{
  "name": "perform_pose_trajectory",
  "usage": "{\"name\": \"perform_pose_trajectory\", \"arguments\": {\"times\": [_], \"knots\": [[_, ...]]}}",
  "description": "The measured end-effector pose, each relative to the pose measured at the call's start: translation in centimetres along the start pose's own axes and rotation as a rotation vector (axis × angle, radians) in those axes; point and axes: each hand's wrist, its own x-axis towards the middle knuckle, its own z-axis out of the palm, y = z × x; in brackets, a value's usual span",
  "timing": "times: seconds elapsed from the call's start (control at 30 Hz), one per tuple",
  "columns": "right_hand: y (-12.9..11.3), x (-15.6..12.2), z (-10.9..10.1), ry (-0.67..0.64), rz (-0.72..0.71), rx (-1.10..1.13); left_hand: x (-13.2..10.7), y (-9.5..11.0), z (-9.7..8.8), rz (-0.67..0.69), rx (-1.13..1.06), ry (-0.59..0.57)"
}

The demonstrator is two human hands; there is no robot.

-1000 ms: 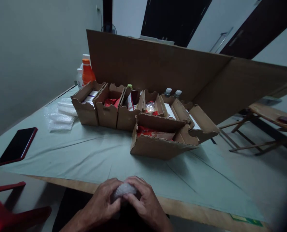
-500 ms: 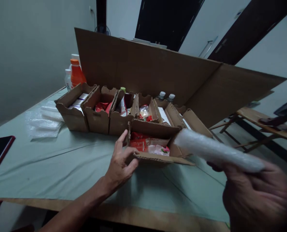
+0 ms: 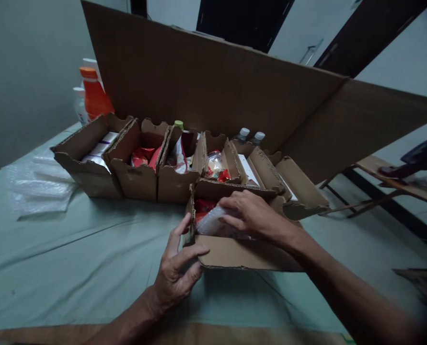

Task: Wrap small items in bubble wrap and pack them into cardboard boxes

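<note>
A small open cardboard box (image 3: 242, 251) stands on the pale green table cover just in front of me. My left hand (image 3: 179, 266) grips its front left corner, thumb and fingers clasped on the wall. My right hand (image 3: 251, 215) reaches into the box from the right and presses a white bubble-wrapped roll (image 3: 209, 224) down among red packets (image 3: 203, 206). The fingers of that hand lie over the roll, holding it.
Behind it stands a row of several open cardboard boxes (image 3: 141, 167) with packets and white cartons. A big cardboard sheet (image 3: 206, 81) stands upright at the back. An orange bottle (image 3: 93, 98) is at the far left, clear plastic bags (image 3: 37, 189) lie left, and a wooden frame (image 3: 389, 177) is right.
One second ago both hands held the roll near my body. My left hand then went to the box corner and my right carried the roll round and down into the box. The view came closer.
</note>
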Motion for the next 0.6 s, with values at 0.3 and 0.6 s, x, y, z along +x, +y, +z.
{"name": "perform_pose_trajectory", "arguments": {"times": [0.3, 0.6], "knots": [[-2.5, 1.9, 2.4, -0.245, -0.092, -0.156, 0.0, 0.1, -0.5, 0.012, 0.038, -0.019], [0.3, -6.0, 0.6, 0.348, 0.037, 0.078, -0.7, -0.8, -0.2, -0.055, 0.051, 0.136]]}}
